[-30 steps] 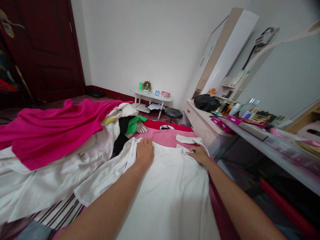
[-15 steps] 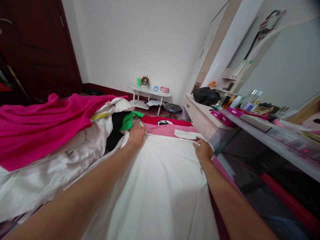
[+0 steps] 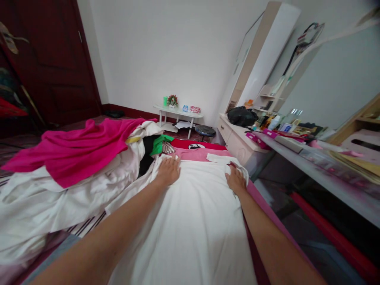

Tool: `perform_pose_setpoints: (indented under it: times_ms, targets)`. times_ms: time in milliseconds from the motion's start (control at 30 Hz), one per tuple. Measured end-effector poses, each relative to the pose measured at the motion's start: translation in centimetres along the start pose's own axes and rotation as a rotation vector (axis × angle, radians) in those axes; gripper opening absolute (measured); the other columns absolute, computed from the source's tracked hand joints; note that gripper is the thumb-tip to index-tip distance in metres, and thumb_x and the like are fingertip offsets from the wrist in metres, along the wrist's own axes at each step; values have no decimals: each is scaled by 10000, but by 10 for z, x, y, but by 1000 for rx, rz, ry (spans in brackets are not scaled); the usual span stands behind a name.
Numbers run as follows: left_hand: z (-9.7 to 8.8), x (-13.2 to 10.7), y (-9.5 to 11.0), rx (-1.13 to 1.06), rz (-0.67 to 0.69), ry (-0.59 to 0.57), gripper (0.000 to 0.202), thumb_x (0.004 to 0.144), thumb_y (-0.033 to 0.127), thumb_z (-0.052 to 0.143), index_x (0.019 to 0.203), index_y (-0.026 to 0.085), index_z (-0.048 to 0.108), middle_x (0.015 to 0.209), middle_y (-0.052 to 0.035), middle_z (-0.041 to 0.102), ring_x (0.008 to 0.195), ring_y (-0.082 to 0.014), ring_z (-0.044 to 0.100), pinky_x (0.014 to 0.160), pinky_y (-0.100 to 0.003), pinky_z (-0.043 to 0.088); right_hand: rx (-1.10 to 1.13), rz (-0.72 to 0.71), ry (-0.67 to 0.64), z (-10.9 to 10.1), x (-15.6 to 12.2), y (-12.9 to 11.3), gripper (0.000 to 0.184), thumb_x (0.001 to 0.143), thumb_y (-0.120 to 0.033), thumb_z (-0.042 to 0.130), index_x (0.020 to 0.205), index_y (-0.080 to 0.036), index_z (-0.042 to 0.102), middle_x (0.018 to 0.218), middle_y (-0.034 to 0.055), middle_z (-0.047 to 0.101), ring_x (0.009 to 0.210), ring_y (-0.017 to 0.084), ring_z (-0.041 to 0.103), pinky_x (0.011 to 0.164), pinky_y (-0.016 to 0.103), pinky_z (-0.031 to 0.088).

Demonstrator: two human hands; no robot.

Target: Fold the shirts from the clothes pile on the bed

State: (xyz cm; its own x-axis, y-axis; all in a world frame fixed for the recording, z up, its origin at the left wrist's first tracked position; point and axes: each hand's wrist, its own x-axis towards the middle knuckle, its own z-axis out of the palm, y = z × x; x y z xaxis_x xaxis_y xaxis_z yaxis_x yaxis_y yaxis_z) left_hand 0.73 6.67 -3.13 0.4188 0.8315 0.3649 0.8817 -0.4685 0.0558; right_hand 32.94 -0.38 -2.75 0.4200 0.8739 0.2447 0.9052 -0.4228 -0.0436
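A white garment (image 3: 196, 221) lies spread flat on the bed in front of me. My left hand (image 3: 168, 171) rests palm down on its far left corner, fingers stretched out. My right hand (image 3: 236, 181) lies flat on its far right corner, close to a white folded edge (image 3: 221, 159). Beyond the garment's far edge lie a pink cloth (image 3: 197, 154) and a red cloth (image 3: 197, 145).
A heap of clothes lies to the left: a magenta garment (image 3: 77, 152) on top of white cloth (image 3: 59, 198), with green (image 3: 158, 144) and black pieces. A cluttered dresser (image 3: 243, 144) stands on the right, a small white table (image 3: 178, 114) by the far wall, a dark door (image 3: 47, 63) at left.
Both hands had pushed out to the garment's far edge half a second ago; now they have slid back a little and lie flat on it. The view has shifted slightly.
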Motion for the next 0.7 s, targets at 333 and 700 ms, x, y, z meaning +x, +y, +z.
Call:
perform_pose_setpoints:
  times_ms: [333,700]
  targets:
    - [-34,-89,14,-54,23,-138,525,952,464,345,1423,239,407,1515,-90,345,1403,-281,280,1122,-465,223,85,-14,-163,-15,-83,26,577,969,-488,196,1490,-246,257,1580,62,184,1438,261,179,1126,506,211]
    - [-78,-181,33,-295,91,-155,457,933,351,453,1345,156,488,1492,-146,368,1396,-285,297,1130,-518,216,102,40,-162,-37,-164,20,661,940,-572,164,1484,-213,277,1552,89,264,1426,297,201,1121,550,176]
